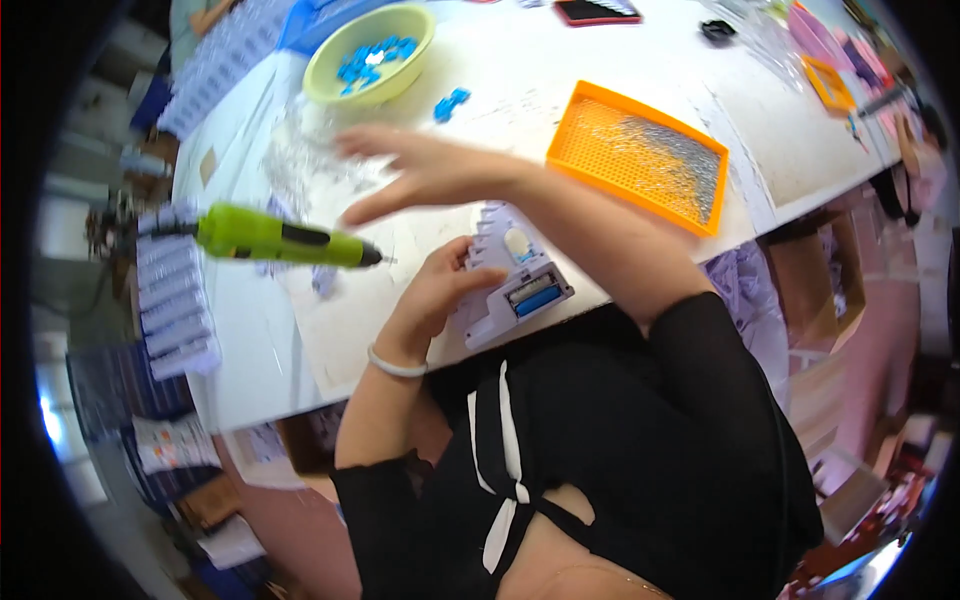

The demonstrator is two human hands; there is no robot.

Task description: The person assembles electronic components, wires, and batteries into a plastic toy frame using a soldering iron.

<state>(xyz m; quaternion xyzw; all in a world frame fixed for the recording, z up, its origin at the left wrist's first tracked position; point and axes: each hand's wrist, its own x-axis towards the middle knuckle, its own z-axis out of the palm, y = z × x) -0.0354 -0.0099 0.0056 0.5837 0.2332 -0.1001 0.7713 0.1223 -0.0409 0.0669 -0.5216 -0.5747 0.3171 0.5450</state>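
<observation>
A white plastic housing (487, 318) lies at the table's front edge, with a blue cylinder (537, 301) in its open compartment. My left hand (440, 290) grips this housing by its left side, thumb on top. Above it, my right arm crosses leftward. My right hand (425, 172) is in the air, fingers spread and slightly blurred, holding nothing. Just left of and below those fingertips hangs a green electric screwdriver (285, 238), its tip pointing right; the hand appears apart from it.
An orange tray (562, 128) of small metal screws stands to the right. At the far left, a pale yellow bowl (318, 72) holds blue pieces, with loose blue pieces (450, 104) beside it. Rows of white housings (178, 300) line the left table edge. Clear plastic bags (295, 160) lie near the bowl.
</observation>
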